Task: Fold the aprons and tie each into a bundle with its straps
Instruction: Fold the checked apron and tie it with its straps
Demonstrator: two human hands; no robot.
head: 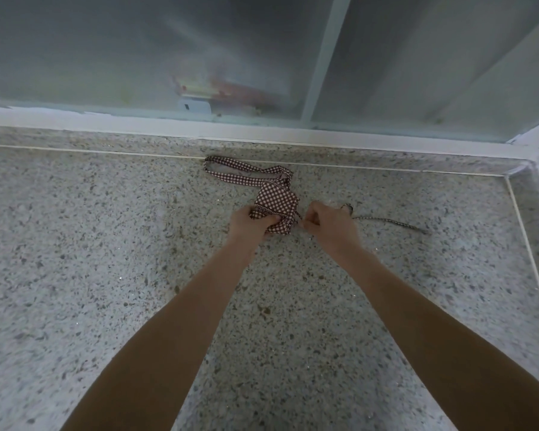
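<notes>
A folded checked apron (276, 206) is seen as a small packet on the speckled counter (106, 244), near the back edge by the frosted window (168, 57). The packet is gripped at its near-left corner by the left hand (249, 220), fingers curled round the cloth. A thin strap (386, 220) is pinched close to the packet by the right hand (329, 222), fingers tightly curled; its free end trails right along the counter. A wider loop of strap (231, 172) lies behind the packet, slack.

Risks, as judged: the folds could be pulled open if the strap is tugged hard while only one corner is held. The packet could be dragged sideways. The slack loop could be left outside the wrap, so a loose bundle results. The strap's path round the packet cannot be told.
</notes>
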